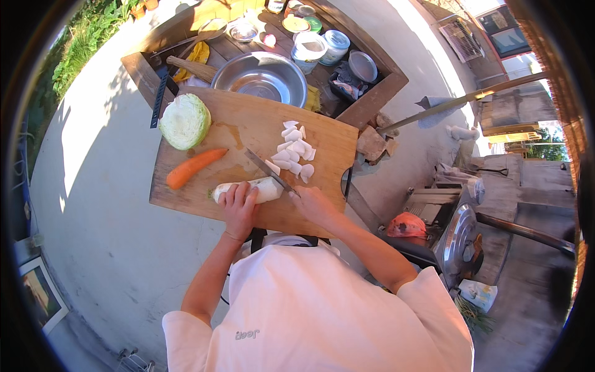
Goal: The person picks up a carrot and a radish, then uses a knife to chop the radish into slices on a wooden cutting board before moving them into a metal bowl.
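Note:
My left hand (239, 208) presses a peeled white radish (269, 189) down on a wooden cutting board (260, 123). In my right hand (312, 202) is a kitchen knife (265, 166), its blade angled across the radish's cut end. One slice (273, 167) lies right against the blade. Beyond the knife, several white radish slices (294, 146) are loosely scattered on the board's right half. To the left lies a whole orange carrot (195, 168). A cabbage with a pale cut face (185, 122) rests at the board's far left corner.
Behind the board, a large steel basin (260, 76) stands on a wood-framed table (372, 100) with white tubs (308, 51), a straw brush (193, 68) and a black bin (346, 86). Stones (373, 143) lie past the board's right edge. A stove with a metal lid (460, 232) is farther right.

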Action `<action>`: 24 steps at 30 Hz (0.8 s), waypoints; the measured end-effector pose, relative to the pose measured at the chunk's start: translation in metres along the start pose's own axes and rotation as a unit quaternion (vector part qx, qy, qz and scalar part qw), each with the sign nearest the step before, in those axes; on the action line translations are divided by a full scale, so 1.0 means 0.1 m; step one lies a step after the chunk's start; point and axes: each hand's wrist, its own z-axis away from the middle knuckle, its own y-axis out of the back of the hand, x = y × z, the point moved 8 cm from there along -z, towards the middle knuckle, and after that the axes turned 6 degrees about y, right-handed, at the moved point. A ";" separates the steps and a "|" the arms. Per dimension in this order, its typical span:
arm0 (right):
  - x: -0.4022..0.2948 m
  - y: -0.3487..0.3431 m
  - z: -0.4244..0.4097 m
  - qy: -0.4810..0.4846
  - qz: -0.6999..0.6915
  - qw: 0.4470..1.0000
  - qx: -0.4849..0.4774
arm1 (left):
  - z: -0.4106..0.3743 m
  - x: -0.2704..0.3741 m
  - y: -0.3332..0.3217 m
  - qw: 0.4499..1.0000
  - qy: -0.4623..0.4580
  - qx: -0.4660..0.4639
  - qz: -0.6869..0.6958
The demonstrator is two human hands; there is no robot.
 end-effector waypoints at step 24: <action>-0.11 0.57 0.43 -0.034 -0.019 0.999 -0.024 | -0.53 -0.19 0.13 0.995 0.018 -0.101 0.020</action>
